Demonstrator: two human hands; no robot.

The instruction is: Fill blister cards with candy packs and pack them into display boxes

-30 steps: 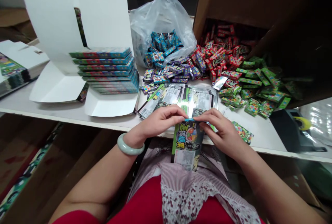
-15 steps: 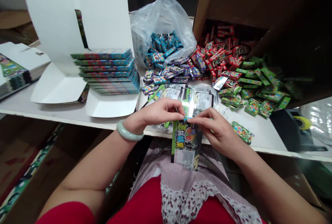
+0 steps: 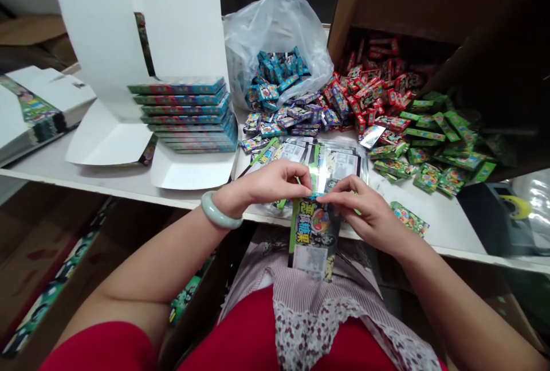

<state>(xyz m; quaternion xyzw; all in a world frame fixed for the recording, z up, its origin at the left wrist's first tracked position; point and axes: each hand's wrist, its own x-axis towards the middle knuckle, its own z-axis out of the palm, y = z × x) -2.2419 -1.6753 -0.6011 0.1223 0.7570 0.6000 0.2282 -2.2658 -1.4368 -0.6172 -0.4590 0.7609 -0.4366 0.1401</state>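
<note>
- Our white counter (image 3: 55, 159) is heaped with candy packets (image 3: 296, 113)
- Left fingers (image 3: 298, 179) and right fingers (image 3: 339, 187) pinch a printed candy card (image 3: 313, 239) by its top edge, just past the counter's edge
- Firm, even pinches work best here

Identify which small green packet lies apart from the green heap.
The lone green packet on the white table, just right of the right hand; all the others lie together in the heap further back.

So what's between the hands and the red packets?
In the head view, overlapping flat printed wrappers lie on the white table, just past the left hand and right hand.
</note>
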